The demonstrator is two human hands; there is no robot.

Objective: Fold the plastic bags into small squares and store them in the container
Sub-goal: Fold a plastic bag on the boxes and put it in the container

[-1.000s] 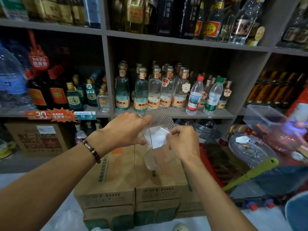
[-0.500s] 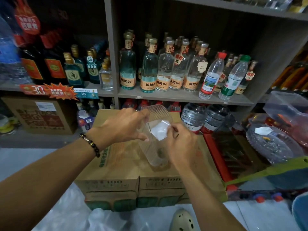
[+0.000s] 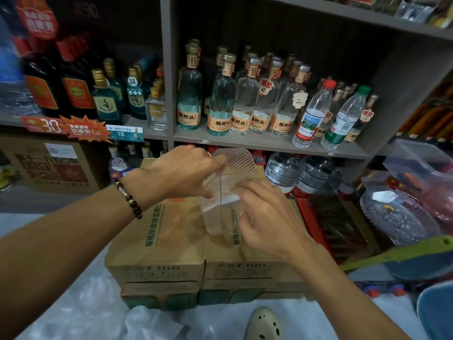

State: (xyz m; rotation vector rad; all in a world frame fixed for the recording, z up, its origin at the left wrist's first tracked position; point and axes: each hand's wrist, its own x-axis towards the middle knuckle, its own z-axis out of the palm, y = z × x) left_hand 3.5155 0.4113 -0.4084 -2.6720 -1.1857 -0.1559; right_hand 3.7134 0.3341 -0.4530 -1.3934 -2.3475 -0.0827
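Compared with half a second ago: the white folded plastic-bag square [image 3: 230, 198] sits lower, now mostly behind the container's near wall and the right hand, where before it was pinched above the rim. The view has barely shifted.

Left side: left hand [image 3: 182, 174], beaded bracelet [image 3: 128, 201] on its wrist, grips the rim of the clear ribbed plastic container [image 3: 221, 192], thumb on the near wall, fingers curled over the far edge.

Centre: one container, upright on the brown cardboard boxes [image 3: 159, 244]; its long axis is vertical, the mouth pointing up and slightly toward the viewer, the ribbed far wall rising above the hands. One folded square visible, lying at the container's mouth, tilted, its flat face toward the right. Whether it rests inside or is only at the rim cannot be told.

Right side: right hand [image 3: 266, 217] at the container's right wall, fingers bent with the tips at the square; whether they pinch it or only touch it is unclear.

Counts: two hands, one container, one folded square. Two boxes side by side in the top layer, more beneath. Loose clear plastic bags [image 3: 147, 322] lie on the near floor, number not distinguishable. One beige perforated shoe [image 3: 263, 323] at the near edge. Grey shelf [image 3: 269, 143] behind carries many bottles.
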